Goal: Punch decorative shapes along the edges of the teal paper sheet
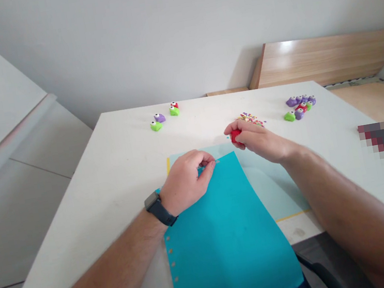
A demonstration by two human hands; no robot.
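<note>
A bright blue sheet (229,236) slopes from the table down over the front edge toward my lap. Small holes run along its left side, and the lowest ones look star-shaped. My left hand (192,176), with a black watch on the wrist, pinches the sheet's top edge between thumb and fingers. Just right of the sheet's top corner, my right hand (251,136) is closed around a small red craft punch (236,137), held above the table and apart from the sheet. My fingers hide part of the punch.
Colourful paper bits (249,117) lie in a pile behind my right hand. Several eyed green, purple and red pieces stand at the back left (159,118) and back right (299,106). A pale mat (281,193) with yellow edging lies under the sheet on the white table (109,177).
</note>
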